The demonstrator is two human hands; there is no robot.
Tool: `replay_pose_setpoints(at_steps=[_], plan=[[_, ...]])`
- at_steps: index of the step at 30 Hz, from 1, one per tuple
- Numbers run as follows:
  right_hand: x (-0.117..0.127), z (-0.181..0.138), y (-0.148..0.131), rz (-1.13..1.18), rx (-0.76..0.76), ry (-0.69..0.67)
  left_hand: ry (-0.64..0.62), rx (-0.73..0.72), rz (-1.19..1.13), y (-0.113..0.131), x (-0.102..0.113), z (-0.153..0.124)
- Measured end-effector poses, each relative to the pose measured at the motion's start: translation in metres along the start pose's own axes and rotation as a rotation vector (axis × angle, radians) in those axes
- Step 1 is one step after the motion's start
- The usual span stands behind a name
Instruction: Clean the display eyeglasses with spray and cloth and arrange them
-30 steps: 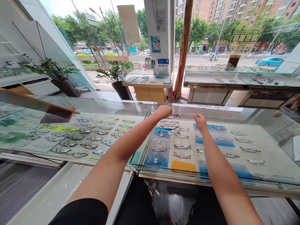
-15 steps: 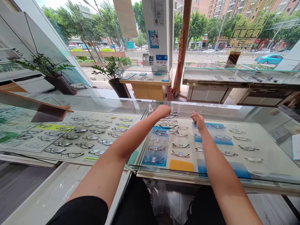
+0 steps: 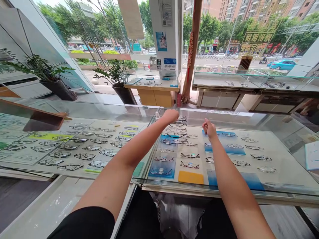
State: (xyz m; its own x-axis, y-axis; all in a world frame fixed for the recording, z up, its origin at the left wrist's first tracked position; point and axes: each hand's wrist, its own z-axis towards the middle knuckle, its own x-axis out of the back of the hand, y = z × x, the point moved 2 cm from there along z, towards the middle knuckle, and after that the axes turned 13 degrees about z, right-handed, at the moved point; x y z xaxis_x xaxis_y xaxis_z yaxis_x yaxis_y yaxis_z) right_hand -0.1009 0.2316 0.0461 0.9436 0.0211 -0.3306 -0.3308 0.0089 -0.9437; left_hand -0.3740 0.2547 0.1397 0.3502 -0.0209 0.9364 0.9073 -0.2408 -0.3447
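Both my arms stretch out over a glass display case (image 3: 249,114) full of eyeglasses. My left hand (image 3: 170,116) is a closed fist at the far edge of the glass. It sits beside a small white bottle (image 3: 157,115) and a cluster of dark eyeglass frames (image 3: 181,121). What the fist holds is hidden. My right hand (image 3: 209,128) hovers over the glass a little to the right, fingers curled and thumb up. Whatever is in it is hidden too. Rows of eyeglasses (image 3: 189,156) lie on blue and yellow pads under the glass.
A second display case (image 3: 82,139) with several rows of glasses adjoins on the left, bearing a wooden stand (image 3: 37,114). Potted plants (image 3: 117,78), a white pillar (image 3: 166,33) and more counters (image 3: 224,83) stand beyond. A white card (image 3: 312,155) lies at the right edge.
The view has tilted slightly. My right hand has drawn a little closer to my left hand; the left fist stays by the white bottle.
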Motion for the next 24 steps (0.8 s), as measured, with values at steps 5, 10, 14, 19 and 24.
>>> replay_pose_setpoints(at_steps=[5, 10, 14, 19, 24], plan=[[-0.002, 0.000, 0.001, 0.001, -0.008, -0.019, -0.015, 0.020, -0.005, 0.003, -0.007, 0.005], [-0.002, 0.002, 0.002, 0.007, -0.010, -0.027, -0.009, 0.047, -0.014, 0.004, -0.012, 0.004], [0.000, 0.003, 0.003, 0.018, 0.005, -0.021, 0.015, 0.067, -0.032, -0.001, -0.011, 0.002], [0.000, 0.003, 0.003, 0.032, 0.013, -0.020, 0.062, 0.080, -0.067, -0.008, -0.007, -0.003], [-0.001, 0.001, -0.001, 0.052, 0.009, -0.026, 0.163, 0.094, -0.115, -0.008, 0.004, -0.012]])
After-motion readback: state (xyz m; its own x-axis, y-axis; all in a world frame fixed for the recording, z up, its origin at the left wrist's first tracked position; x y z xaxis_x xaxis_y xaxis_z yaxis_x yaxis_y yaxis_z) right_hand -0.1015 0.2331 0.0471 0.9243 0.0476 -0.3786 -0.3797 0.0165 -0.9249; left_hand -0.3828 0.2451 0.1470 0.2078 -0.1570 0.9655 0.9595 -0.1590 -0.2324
